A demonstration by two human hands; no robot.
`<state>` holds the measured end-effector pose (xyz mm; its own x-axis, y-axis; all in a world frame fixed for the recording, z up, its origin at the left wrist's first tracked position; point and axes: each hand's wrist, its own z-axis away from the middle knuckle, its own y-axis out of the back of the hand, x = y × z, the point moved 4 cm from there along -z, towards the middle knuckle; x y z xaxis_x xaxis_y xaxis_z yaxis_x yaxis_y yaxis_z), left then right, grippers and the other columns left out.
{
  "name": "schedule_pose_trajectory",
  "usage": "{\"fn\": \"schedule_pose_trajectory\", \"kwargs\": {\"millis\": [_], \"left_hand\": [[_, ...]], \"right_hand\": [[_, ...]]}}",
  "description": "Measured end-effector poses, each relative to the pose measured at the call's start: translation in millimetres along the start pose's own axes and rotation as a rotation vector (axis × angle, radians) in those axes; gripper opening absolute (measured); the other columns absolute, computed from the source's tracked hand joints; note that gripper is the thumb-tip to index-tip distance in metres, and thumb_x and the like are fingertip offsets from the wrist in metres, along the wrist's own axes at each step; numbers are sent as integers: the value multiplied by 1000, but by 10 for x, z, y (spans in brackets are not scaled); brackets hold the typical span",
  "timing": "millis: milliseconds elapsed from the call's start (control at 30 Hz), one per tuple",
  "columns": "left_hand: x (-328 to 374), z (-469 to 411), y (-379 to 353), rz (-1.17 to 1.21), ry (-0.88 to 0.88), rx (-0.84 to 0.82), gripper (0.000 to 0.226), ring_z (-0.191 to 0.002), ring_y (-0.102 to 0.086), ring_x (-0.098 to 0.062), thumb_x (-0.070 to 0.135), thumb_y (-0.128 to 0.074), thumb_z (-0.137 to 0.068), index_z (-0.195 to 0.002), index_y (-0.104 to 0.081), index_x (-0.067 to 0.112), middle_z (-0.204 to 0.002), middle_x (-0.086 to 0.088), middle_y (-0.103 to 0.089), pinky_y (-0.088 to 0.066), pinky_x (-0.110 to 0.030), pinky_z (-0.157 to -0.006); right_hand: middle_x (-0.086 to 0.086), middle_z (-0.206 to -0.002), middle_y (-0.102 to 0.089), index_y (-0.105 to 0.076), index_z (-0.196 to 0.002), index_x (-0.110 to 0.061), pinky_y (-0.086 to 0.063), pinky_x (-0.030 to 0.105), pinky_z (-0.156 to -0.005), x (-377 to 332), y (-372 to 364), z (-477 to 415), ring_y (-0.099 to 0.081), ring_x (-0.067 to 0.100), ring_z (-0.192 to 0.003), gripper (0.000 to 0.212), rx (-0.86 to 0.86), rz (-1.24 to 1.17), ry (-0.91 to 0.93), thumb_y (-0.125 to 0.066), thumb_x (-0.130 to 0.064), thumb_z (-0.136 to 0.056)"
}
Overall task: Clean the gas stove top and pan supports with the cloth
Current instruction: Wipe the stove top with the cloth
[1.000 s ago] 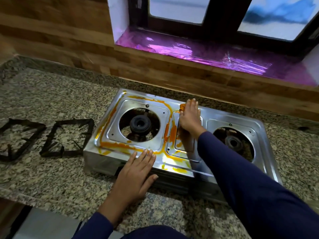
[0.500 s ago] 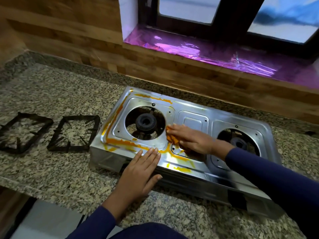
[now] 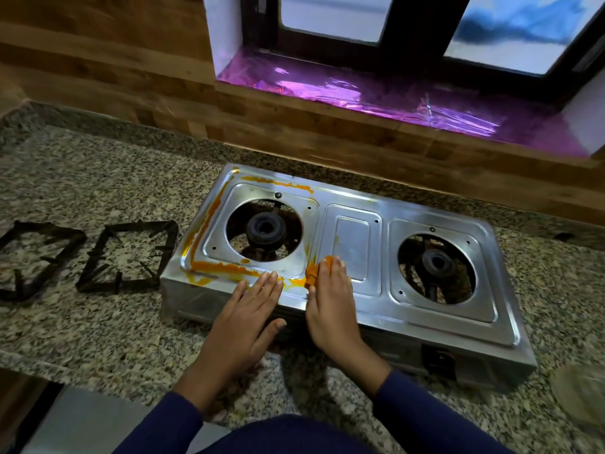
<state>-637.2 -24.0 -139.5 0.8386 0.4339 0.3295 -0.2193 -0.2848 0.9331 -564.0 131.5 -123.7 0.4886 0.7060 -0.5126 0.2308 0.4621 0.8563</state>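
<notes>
Stove: the stove point(image 3: 352, 239) sits on the counter point(image 3: 98, 326). Its long side runs left to right, a bit slanted, with the right end closer to the person. Its front faces the person.
Burners: one burner point(image 3: 265, 229) on the left and one burner point(image 3: 437, 263) on the right, both bare.
Mess: an orange mess point(image 3: 226, 267) runs along the stove's left side, back edge and front edge (the right half looks shiny).
Cloth: the cloth point(image 3: 311, 273) is stained orange and bunched up small. It is on the stove top near the front edge, between the left burner and the middle panel.
Right hand: the right hand point(image 3: 330, 311) reaches over the front edge and points to the back of the stove. Its fingers bend over the cloth, the thumb is against the cloth's side, and it presses the cloth down.
Left hand: the left hand point(image 3: 245, 319) lies flat on the front edge, just beside the right hand. Its fingers are straight and close together, the thumb sticks out, and it holds nothing. The fingertips touch the mess.
Supports: two black supports point(image 3: 127, 255) lie flat on the counter, side by side, left of the stove.
</notes>
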Motion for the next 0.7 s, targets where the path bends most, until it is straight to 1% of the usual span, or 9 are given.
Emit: {"fn": "schedule_pose_trajectory", "kwargs": {"millis": [133, 233, 300, 367, 467, 500, 567, 633, 700], "left_hand": [[-42, 9, 26, -26, 10, -24, 65, -151, -9, -10, 56, -15, -104, -155, -26, 16, -162, 0, -21, -11, -43, -121], [-39, 11, 40, -38, 8, -39, 66, -152, -8, -11, 56, -15, -104, -155, -24, 16, -163, 0, -20, -11, -43, -121], [-33, 9, 37, -40, 8, -45, 66, -152, -6, -11, 57, -14, -104, -156, -22, 16, -163, 0, -18, -10, -42, -122], [-41, 13, 36, -39, 10, -50, 67, -152, -4, -11, 58, -13, -103, -156, -19, 17, -163, 0, -16, -9, -42, -122], [-44, 18, 34, -6, 15, -42, 68, -152, -3, -11, 58, -10, -103, -156, -18, 17, -164, 0, -15, -8, -42, -122], [-42, 22, 37, 11, 17, -33, 68, -152, -2, -10, 58, -10, -103, -156, -18, 17, -164, 0, -15, -8, -42, -122], [-43, 49, 60, 51, 27, 6, 66, -152, -4, -11, 56, -13, -104, -156, -20, 15, -163, -1, -17, -7, -40, -122], [-70, 95, 105, 84, 45, 58, 65, -152, -7, -11, 54, -18, -104, -155, -23, 14, -163, -1, -18, -7, -40, -122], [-125, 142, 159, 107, 64, 99, 65, -152, -8, -12, 53, -19, -104, -155, -23, 14, -163, 0, -18, -7, -39, -122]], "right_hand": [[15, -165, 6, -6, -156, -6, 2, 41, -123, -259, -108, -410, 9, 27, -152, 62, 44, -50, -114, -33, -25, -104], [16, -165, 3, -8, -156, -5, 3, 42, -123, -262, -67, -851, 7, 29, -153, 63, 58, -36, -105, -35, -23, -103], [13, -166, 0, -11, -157, -7, 2, 40, -124, -200, 19, -1072, 4, 26, -153, 61, 11, -17, -9, -36, -23, -104], [9, -166, -5, -16, -157, -11, -2, 40, -124, -126, 91, -1173, -1, 21, -153, 59, -78, -17, 149, -39, -23, -104], [2, -164, -20, -32, -154, -18, -9, 41, -124, -14, 194, -1126, -12, 12, -151, 56, -253, -100, 356, -47, -21, -99], [0, -163, -22, -35, -152, -20, -9, 39, -124, 5, 211, -1064, -14, 11, -150, 56, -315, -119, 407, -48, -19, -98], [-4, -163, -22, -35, -152, -22, -8, 32, -124, 19, 210, -894, -13, 10, -151, 56, -401, -114, 488, -49, -16, -99], [-5, -164, -19, -33, -153, -22, -6, 23, -122, 13, 189, -713, -11, 7, -151, 55, -396, -111, 533, -48, -18, -101], [-5, -164, -19, -32, -154, -21, -8, 21, -121, -24, 157, -549, -12, 6, -151, 54, -335, -124, 533, -47, -21, -102]]}}
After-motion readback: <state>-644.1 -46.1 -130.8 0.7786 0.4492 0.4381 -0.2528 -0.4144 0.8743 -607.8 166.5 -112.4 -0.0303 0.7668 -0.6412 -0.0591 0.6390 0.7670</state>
